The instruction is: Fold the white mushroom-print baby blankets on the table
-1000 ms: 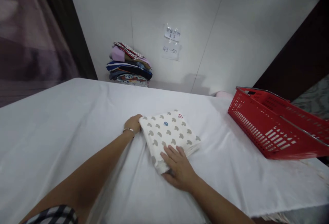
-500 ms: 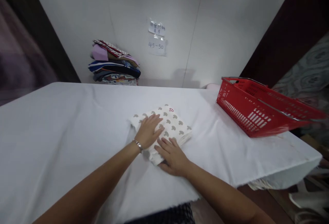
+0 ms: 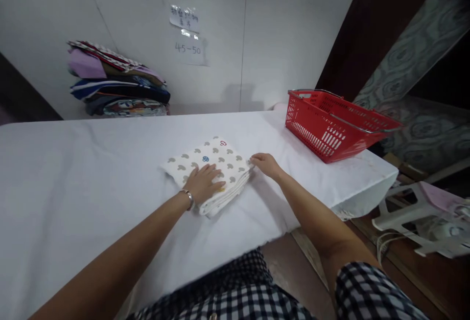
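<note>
A folded white cloth (image 3: 220,156) printed with grey mushroom shapes lies on the white-covered table, with a few coloured shapes among the grey ones. Its layered edge faces the near right side. My left hand (image 3: 203,183) rests flat on top of the cloth, fingers spread, a bracelet on the wrist. At the cloth's right corner, my right hand (image 3: 266,164) has its thumb and fingers pinched on the layers. The fingertips there are small in view, and how many layers they hold cannot be seen.
A red plastic basket (image 3: 330,124) stands at the table's right end. Behind the far edge, against the wall, is a stack of folded fabrics (image 3: 119,82). Paper notes (image 3: 189,48) are taped to the wall. A white stool (image 3: 407,212) stands on the floor at right.
My right hand has moved from the cloth's near edge to its right corner and pinched it. My left hand remains flat on the cloth. The view has turned right.
</note>
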Motion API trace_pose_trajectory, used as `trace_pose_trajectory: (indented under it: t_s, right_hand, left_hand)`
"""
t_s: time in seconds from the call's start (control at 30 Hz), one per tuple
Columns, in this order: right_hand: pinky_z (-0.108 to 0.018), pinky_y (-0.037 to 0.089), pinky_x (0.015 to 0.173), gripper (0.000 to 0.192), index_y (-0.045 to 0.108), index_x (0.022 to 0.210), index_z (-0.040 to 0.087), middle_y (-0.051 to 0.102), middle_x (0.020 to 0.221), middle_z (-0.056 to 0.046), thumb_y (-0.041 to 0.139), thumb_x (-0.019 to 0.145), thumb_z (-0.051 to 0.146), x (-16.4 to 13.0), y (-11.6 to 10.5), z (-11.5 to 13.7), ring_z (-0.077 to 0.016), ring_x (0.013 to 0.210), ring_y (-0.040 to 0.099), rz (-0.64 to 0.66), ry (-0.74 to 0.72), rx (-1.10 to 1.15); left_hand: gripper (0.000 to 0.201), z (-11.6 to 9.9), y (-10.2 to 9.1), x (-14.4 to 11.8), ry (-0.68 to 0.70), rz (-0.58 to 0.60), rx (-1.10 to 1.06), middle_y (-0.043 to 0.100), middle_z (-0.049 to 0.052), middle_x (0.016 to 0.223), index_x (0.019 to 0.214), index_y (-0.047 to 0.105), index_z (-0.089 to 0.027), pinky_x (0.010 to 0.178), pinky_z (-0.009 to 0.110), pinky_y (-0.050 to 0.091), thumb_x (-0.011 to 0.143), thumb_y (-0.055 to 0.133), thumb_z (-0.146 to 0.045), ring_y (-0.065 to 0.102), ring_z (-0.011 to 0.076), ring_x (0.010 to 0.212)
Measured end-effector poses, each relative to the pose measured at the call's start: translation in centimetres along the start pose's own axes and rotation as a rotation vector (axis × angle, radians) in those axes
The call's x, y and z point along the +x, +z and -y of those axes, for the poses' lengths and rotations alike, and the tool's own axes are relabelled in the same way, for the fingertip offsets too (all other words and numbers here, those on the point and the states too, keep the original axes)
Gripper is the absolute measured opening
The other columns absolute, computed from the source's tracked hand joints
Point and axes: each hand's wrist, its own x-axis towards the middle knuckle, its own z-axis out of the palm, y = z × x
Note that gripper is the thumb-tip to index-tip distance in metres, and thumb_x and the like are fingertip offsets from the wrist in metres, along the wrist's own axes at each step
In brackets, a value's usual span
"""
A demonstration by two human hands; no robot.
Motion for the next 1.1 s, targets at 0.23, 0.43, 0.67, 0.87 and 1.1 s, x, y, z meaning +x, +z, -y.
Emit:
trace_pose_trajectory:
  t_s: [0.23, 0.43, 0.67, 0.87, 1.1]
  right_hand:
    - [-0.020, 0.040, 0.053, 0.025, 0.067, 0.078, 0.014, 0.064, 0.067, -0.003, 0.060, 0.073, 0.038, 0.9, 0.1, 0.1, -0.0111, 0.059, 0.055, 0.193, 0.133, -0.053]
    - [-0.018, 0.037, 0.050, 0.017, 0.065, 0.081, 0.014, 0.062, 0.068, -0.003, 0.062, 0.073, 0.028, 1.5, 0.6, -0.5, -0.0094, 0.058, 0.053, 0.140, 0.157, -0.057]
    - [-0.019, 0.037, 0.048, 0.025, 0.062, 0.067, 0.013, 0.062, 0.064, -0.005, 0.065, 0.070, 0.037, 0.9, 0.2, 0.2, -0.0098, 0.053, 0.052, 0.238, 0.216, -0.033]
    - [-0.017, 0.035, 0.046, 0.015, 0.060, 0.069, 0.013, 0.059, 0.059, -0.001, 0.063, 0.072, 0.027, 1.3, 0.5, 0.9, -0.0073, 0.050, 0.048, 0.206, 0.220, -0.006]
    - [-0.018, 0.035, 0.049, 0.010, 0.062, 0.068, 0.012, 0.054, 0.051, 0.001, 0.063, 0.069, 0.022, 1.0, 1.3, -0.6, -0.0076, 0.049, 0.047, 0.191, 0.235, -0.047]
  left_hand:
    - [0.041, -3.1, 0.5, -2.9, 0.141, -0.147, -0.018, 0.053, 0.005, 0.126, 0.108, 0.059, -0.026, 0.095, 0.042, 0.034, 0.077, 0.049, -0.051, 0.046, 0.0238, 0.116]
    - [0.028, -3.0, 1.9, -3.3, 0.155, -0.236, 0.003, 0.058, 0.004, 0.118, 0.105, 0.060, -0.026, 0.092, 0.041, 0.037, 0.084, 0.044, -0.034, 0.049, 0.0225, 0.110]
    - [0.029, -3.7, 1.4, -3.7, 0.155, -0.228, 0.063, 0.058, 0.005, 0.118, 0.105, 0.059, -0.023, 0.091, 0.042, 0.036, 0.080, 0.051, -0.035, 0.049, 0.0245, 0.109]
    - [0.026, -3.9, 1.7, -3.6, 0.166, -0.234, 0.109, 0.059, 0.005, 0.116, 0.103, 0.059, -0.023, 0.089, 0.042, 0.037, 0.083, 0.043, -0.027, 0.050, 0.0237, 0.107]
    - [0.032, -3.8, 2.4, -4.8, 0.213, -0.268, 0.100, 0.055, 0.008, 0.121, 0.113, 0.054, -0.020, 0.097, 0.044, 0.031, 0.083, 0.042, -0.024, 0.047, 0.0243, 0.112]
